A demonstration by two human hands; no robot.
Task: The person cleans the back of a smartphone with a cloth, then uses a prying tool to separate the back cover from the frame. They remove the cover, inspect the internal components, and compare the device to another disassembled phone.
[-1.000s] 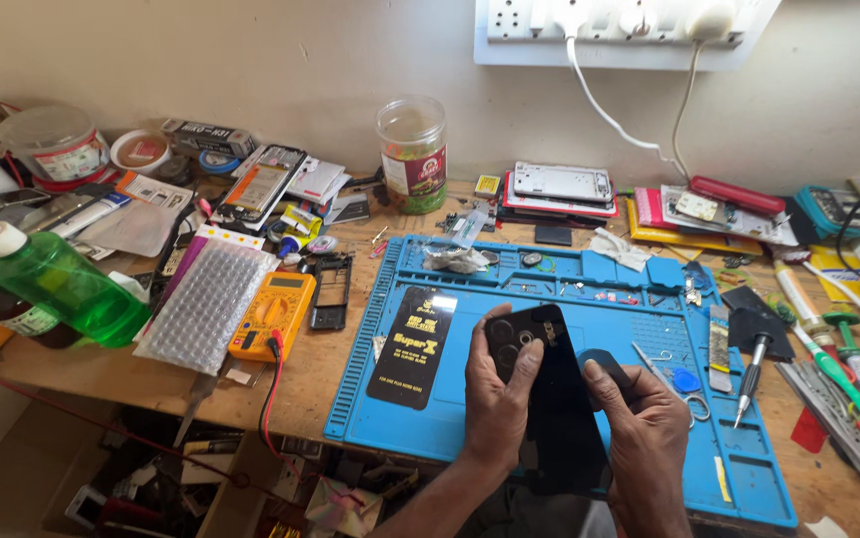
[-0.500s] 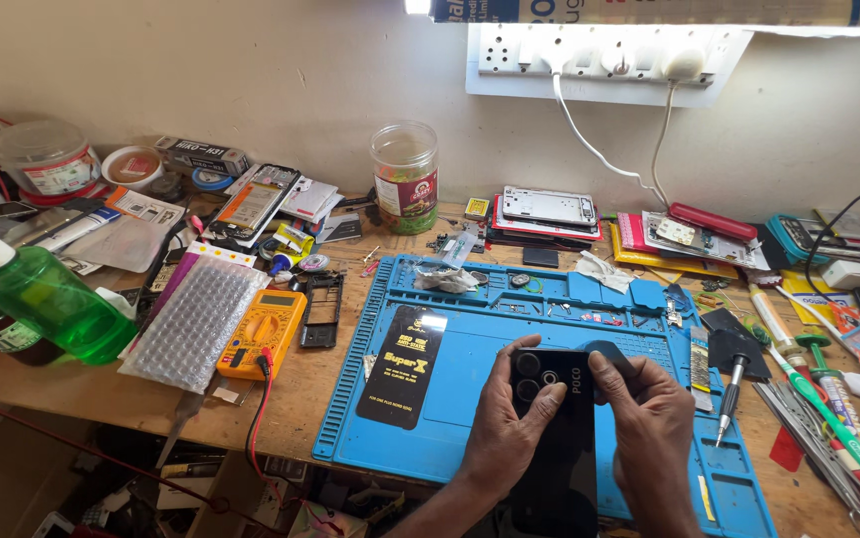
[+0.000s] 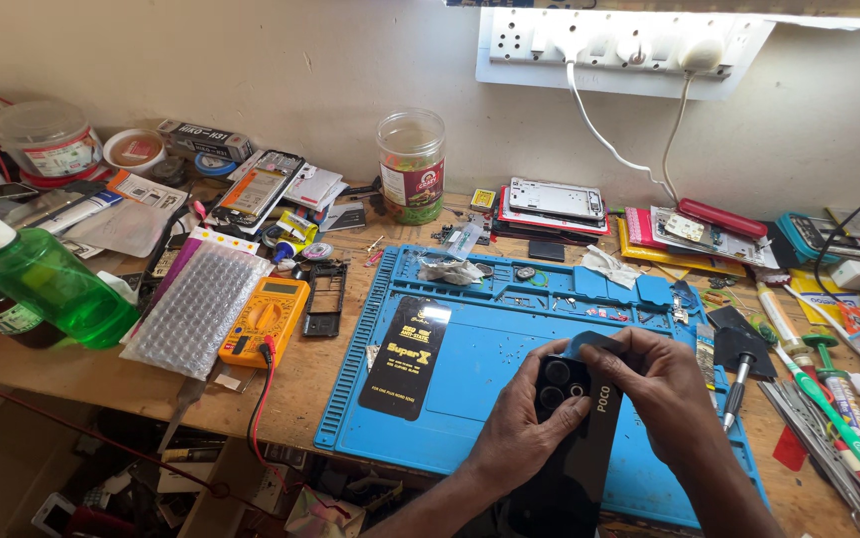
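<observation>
Fingers (image 3: 589,357) of both hands around black phone (image 3: 574,438)

Black phone (image 3: 574,438) held back-up over near right part of blue work mat (image 3: 470,364), round camera lenses at its far end, long body running toward near edge, gripped between left hand (image 3: 522,426) and right hand (image 3: 661,384).

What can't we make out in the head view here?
- Black phone: its lower end runs off the bottom edge, and the face turned down is hidden.
- Blue tool: mostly covered by the right hand, so its kind is unclear.
- Small parts on the blue mat: too small to identify.
- Left hand: palm hidden.
</observation>
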